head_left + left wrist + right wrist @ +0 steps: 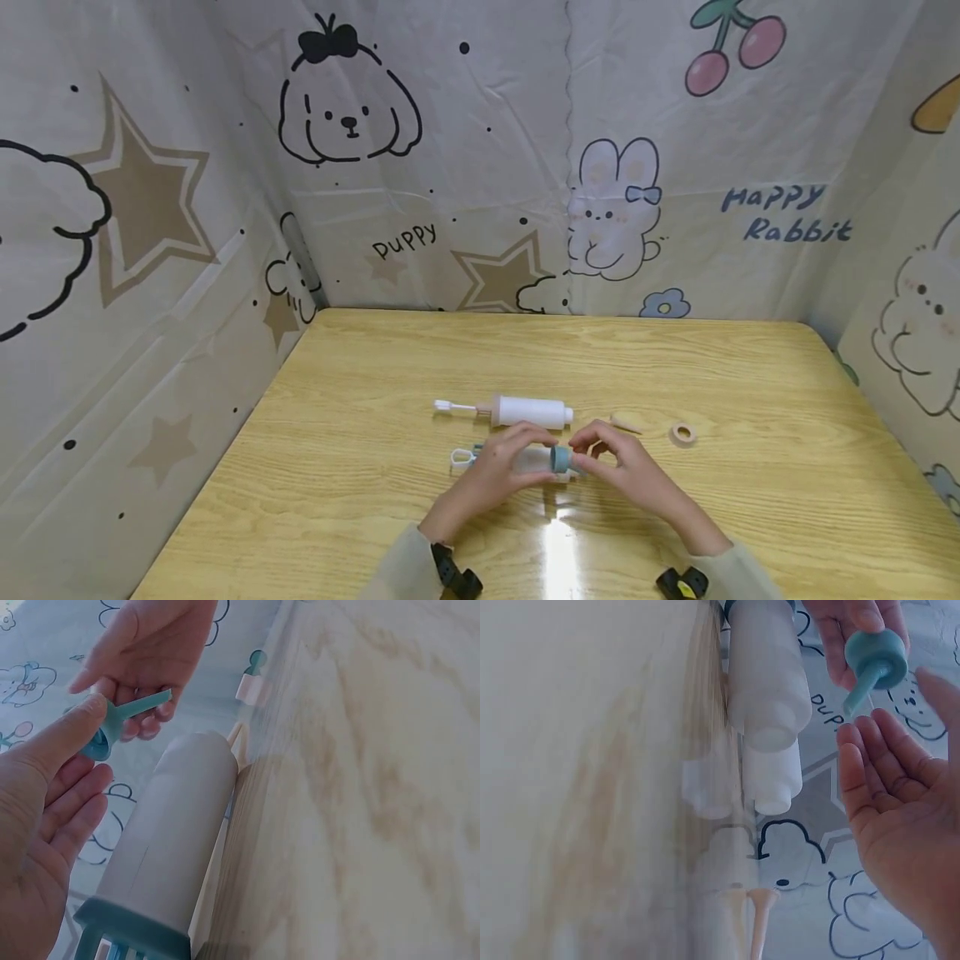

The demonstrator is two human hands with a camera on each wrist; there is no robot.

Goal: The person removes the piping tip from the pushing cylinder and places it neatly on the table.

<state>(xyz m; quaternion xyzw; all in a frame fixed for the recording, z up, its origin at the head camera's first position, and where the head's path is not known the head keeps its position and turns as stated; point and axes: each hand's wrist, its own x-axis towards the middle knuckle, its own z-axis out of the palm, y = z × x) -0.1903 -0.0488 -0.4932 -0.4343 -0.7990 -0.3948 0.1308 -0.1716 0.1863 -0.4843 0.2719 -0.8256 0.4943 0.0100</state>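
Observation:
Between thumb and fingers my left hand (501, 461) pinches a teal nozzle cap (109, 731) with a thin spout, held above the table. In the right wrist view the cap's rounded top shows, and its spout points toward my right hand (900, 802). The right hand's fingers are extended and its thumb stands apart, close to the spout tip. Just below the hands a whitish bottle (169, 825) with a teal end lies on its side, partly hidden by the left hand in the head view. Behind it lies a second white bottle (531, 412).
The second bottle has a beige end and a white brush head (446, 406) sticking out left. A beige nozzle piece (625, 424) and a beige ring (682, 434) lie to the right on the wooden table (360, 358). Printed cloth (495, 167) hangs around the table.

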